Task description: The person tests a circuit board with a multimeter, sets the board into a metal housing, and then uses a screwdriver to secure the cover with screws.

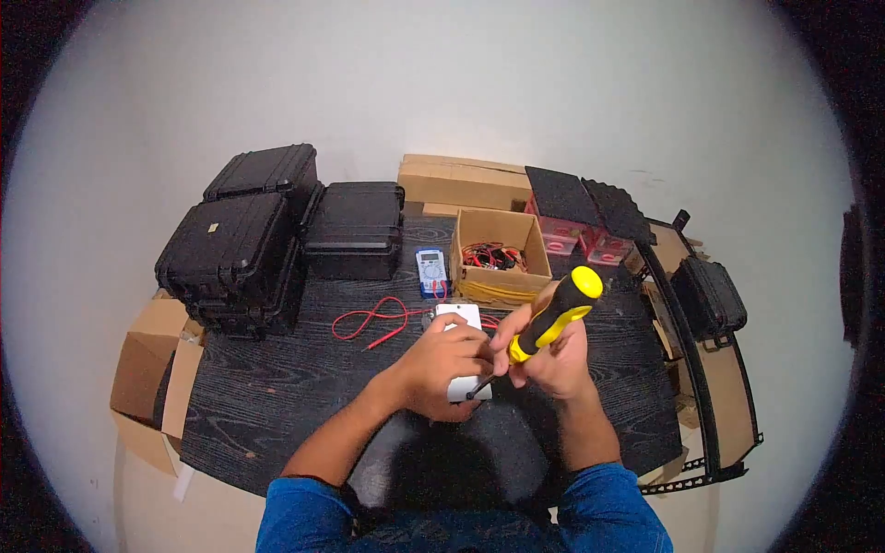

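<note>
My right hand (558, 355) is closed around a yellow and black screwdriver (557, 311), held at a slant with its handle up to the right. The dark shaft points down left, and its tip is at the lower end of a white rectangular box (468, 388). Fingers of my left hand (441, 367) wrap over that white box from the left and hold it on the table. Part of the box is hidden under the fingers. Just beyond it lies a blue and white multimeter (431, 270), with a red test lead (395, 324) looped to its left.
An open cardboard box (498, 278) with wires inside stands behind my hands. Black hard cases (226, 249) are stacked at the left. Red bins (560, 232) sit at the back right, and a black metal rack (687, 350) borders the dark wood-grain table (267, 405).
</note>
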Demonstrator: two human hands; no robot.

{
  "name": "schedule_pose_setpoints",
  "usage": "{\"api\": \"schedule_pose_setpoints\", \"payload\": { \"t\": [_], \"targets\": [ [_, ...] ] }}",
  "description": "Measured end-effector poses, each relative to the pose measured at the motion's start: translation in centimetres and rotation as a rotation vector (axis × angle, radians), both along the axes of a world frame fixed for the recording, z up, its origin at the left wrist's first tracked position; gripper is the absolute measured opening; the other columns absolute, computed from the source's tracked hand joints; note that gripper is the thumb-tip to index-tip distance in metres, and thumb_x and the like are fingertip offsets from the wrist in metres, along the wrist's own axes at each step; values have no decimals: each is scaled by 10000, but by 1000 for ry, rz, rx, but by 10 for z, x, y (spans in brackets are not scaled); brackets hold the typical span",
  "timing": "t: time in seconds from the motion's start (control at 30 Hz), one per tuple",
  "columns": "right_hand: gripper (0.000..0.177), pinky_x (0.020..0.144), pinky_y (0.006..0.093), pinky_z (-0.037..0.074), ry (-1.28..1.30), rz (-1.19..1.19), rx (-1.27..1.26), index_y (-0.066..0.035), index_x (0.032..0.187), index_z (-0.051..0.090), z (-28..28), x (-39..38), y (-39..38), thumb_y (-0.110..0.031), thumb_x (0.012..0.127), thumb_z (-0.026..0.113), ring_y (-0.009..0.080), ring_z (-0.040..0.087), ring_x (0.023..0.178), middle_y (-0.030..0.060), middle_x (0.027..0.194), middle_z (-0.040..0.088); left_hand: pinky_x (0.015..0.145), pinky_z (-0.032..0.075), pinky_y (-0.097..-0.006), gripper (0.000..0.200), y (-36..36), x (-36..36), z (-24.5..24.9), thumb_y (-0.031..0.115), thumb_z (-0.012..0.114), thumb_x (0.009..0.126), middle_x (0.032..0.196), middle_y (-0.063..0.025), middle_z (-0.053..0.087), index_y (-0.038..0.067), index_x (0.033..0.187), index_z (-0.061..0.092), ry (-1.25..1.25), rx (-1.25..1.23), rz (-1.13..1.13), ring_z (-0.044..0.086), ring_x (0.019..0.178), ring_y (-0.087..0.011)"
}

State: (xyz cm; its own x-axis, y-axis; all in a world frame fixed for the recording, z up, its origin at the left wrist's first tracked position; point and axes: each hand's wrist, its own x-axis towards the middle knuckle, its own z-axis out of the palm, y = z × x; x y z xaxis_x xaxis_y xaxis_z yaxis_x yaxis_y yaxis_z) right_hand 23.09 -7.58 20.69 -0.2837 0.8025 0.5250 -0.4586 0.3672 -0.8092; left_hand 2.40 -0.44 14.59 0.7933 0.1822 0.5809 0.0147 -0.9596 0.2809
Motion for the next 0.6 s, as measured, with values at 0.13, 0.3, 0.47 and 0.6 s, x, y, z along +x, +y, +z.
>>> {"api": "schedule_pose_setpoints", "payload": {
  "t": [0.13,0.3,0.47,0.6],
  "targets": [
    [427,660,297,588,54,58,-57,73,1214,607,0,0,-1,-218,945,766,234,736,891,225,1113,715,1057,368,-535,499,-2,-1,4,291,850,637,1191,-46,686,152,1098,721,-8,-25,-2,606,1216,-261],
    [459,659,318,594,-67,90,-57,30,1246,567,0,9,0,-112,886,815,272,739,905,222,1143,684,1068,360,-562,522,-1,-2,4,297,844,663,1234,-44,686,169,1153,714,113,-54,-8,593,1284,-252],
    [534,662,354,605,59,52,119,-38,1158,483,-7,-1,5,22,787,861,267,730,860,180,1077,631,1062,365,-567,499,-3,-1,5,289,832,666,1223,-16,693,172,1137,716,50,5,-6,578,1322,-233],
    [485,653,351,608,37,88,-9,-2,1178,544,3,4,-1,-65,819,863,263,729,852,206,1103,642,1057,370,-572,485,-3,-4,9,280,830,663,1216,-15,694,169,1121,718,81,-23,-19,577,1323,-231]
  ]
}}
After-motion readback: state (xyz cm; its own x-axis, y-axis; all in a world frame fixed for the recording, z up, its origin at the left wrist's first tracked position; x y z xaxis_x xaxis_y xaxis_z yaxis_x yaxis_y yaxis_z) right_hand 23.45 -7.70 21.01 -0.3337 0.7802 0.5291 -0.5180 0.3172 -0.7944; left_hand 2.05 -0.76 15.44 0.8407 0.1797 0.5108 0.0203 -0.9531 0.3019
